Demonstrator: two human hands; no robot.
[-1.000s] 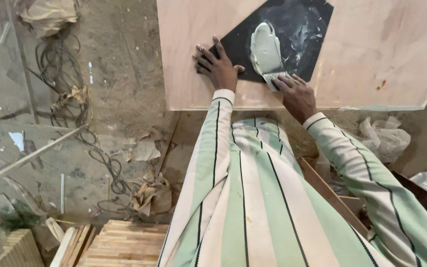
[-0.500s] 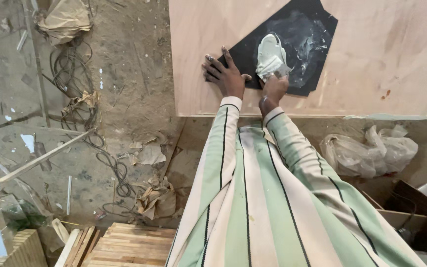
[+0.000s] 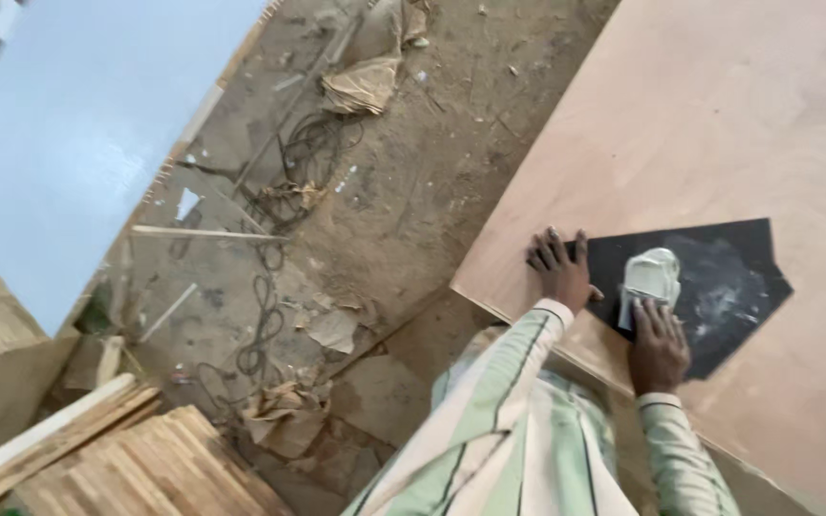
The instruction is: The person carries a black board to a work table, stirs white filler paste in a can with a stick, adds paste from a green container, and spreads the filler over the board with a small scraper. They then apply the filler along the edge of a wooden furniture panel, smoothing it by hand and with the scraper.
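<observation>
In the head view, a large plywood sheet [image 3: 719,124] is seen from above, filling the right side of the picture. A black sheet [image 3: 719,287] of irregular, angular outline lies flat on it, and a heap of pale putty [image 3: 652,270] sits on the black sheet.

The left hand [image 3: 560,269] is laid flat with its fingers spread, palm down. Its fingertips are pressed on the near corner of the black sheet and on the plywood beside it, close to the plywood's edge.

The right hand [image 3: 658,342] is placed just to the right of the left hand, over the black sheet. It is closed on a putty knife [image 3: 629,308], of which only a pale part of the blade is shown beyond the fingers; the handle is hidden under the hand. The blade is touching the near side of the putty heap. White smears are spread across the black sheet beyond the right hand.

Both forearms are covered by the sleeves of a green and white striped shirt [image 3: 518,440].

To the left of the left hand, below the plywood's edge, a dusty floor [image 3: 413,191] is seen, strewn with tangled cables [image 3: 279,191] and scraps of torn paper [image 3: 365,86]. Further left, a pale blue panel [image 3: 78,143] is shown, and a stack of wooden boards [image 3: 136,468] lies well below and left of the hands.
</observation>
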